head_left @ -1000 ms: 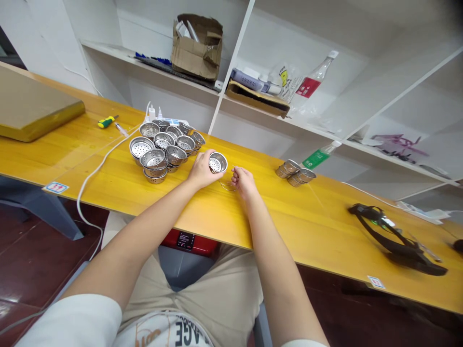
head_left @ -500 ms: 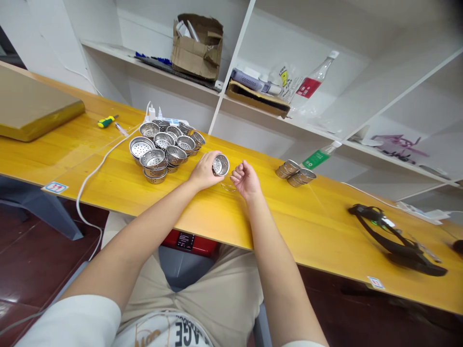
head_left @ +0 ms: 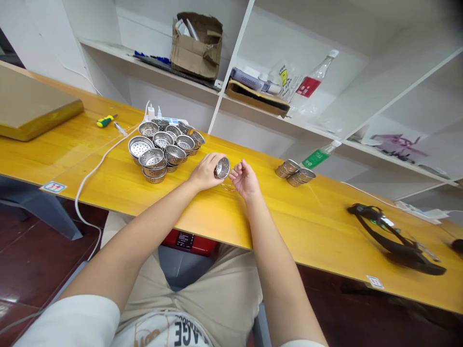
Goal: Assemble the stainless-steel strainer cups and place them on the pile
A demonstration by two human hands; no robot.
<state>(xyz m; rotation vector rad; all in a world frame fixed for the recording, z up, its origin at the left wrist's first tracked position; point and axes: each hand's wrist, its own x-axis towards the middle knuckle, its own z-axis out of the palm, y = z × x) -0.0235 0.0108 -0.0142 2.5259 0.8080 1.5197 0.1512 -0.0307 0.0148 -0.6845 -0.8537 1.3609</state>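
Note:
My left hand (head_left: 207, 173) is wrapped round a perforated metal strainer basket (head_left: 222, 168), which is tilted so that its open mouth faces up and to the right. Close beside its rim, my right hand (head_left: 244, 178) is closed, thumb and fingers drawn together. What those fingers hold, if anything, is too small to make out. Thin wire loops (head_left: 228, 187) show just below and between the two hands; whether they touch the right hand I cannot tell. Left of my hands stand several more strainer baskets (head_left: 152, 158), some stacked. Further right, small stacks of baskets (head_left: 301, 177) lie tilted on the table.
A white cable (head_left: 94, 168) crosses the yellow table (head_left: 202, 207) and hangs over its front edge. A screwdriver (head_left: 106, 121) lies at the left, near a large flat box (head_left: 36, 106). Behind stands a green-labelled bottle (head_left: 320, 155); a black strap device (head_left: 394, 238) is at the right.
The strainer basket in my left hand has turned and shifted slightly right, its mouth facing more toward my right hand. My right hand is a touch closer to its rim.

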